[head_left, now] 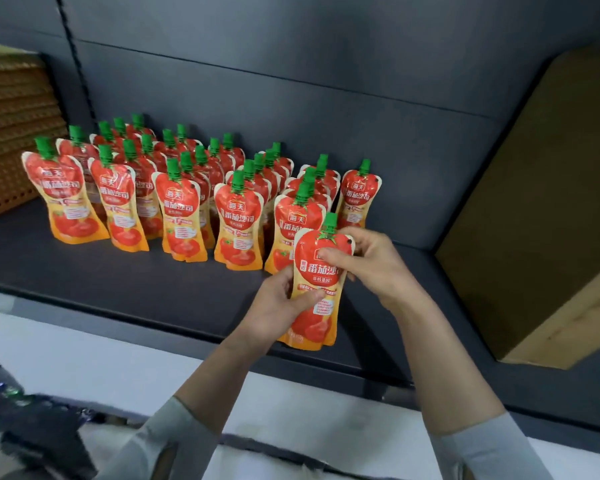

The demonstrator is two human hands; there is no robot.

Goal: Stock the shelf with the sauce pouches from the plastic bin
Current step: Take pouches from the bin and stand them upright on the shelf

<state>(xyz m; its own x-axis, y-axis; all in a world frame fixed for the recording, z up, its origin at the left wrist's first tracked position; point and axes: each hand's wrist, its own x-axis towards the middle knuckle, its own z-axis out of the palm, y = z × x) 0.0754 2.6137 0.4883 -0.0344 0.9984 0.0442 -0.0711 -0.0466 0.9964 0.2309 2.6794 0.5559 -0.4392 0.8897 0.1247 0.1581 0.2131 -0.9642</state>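
Sauce pouch (317, 320), lower centre of frame.
Gripped low by left hand (274, 306), pinched near top by right hand (374, 265), over shelf (153, 282).

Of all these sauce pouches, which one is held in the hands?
The frontmost pouch, nearest the camera: the left hand grips its middle, the right hand its upper part. The other pouches stand untouched on the shelf.

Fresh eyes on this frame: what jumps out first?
Rows of red-and-orange sauce pouches with green caps stand upright on the dark grey shelf, left of centre. In front of them, the left hand and right hand grip one more such pouch upright near the shelf's front edge. A large brown cardboard box fills the right side.
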